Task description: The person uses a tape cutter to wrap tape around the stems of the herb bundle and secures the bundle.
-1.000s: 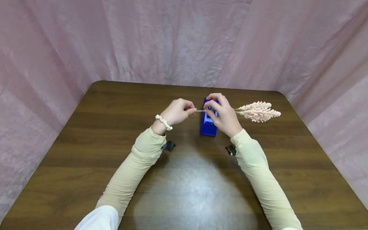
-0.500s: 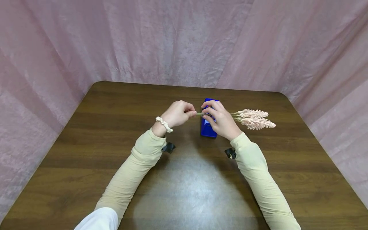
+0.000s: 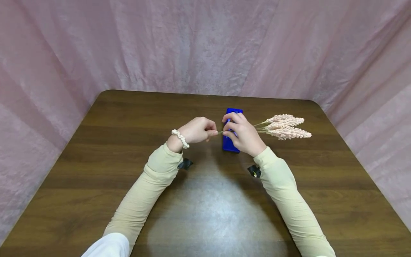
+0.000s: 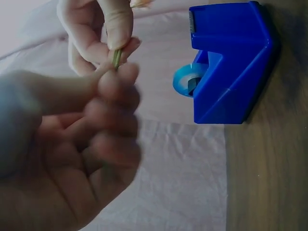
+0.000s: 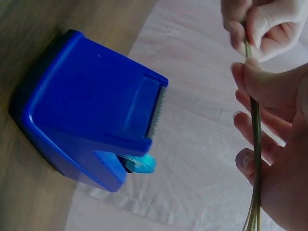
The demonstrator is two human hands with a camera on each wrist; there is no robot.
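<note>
Just left of centre in the head view, the left hand (image 3: pixel 196 130) curls its fingers (image 4: pixel 113 89) tight and pinches the end of the green stems (image 5: pixel 255 159) of a pink flower sprig (image 3: pixel 284 126). Immediately to its right, the right hand (image 3: pixel 243 135) closes its fingers (image 5: pixel 257 82) round the same stems, thumb pressing on top. Both hands hover above the brown wooden surface (image 3: pixel 128 178). Behind and partly under the right hand stands a blue tape dispenser (image 3: pixel 230 142) on the surface; it holds a roll of light blue tape (image 4: pixel 186 81) in its slot, below its serrated cutter (image 5: pixel 157 113). Farther right, the sprig's pale pink spikes fan out level above the surface. Pink cloth (image 3: pixel 205 46) fills the upper frame.
</note>
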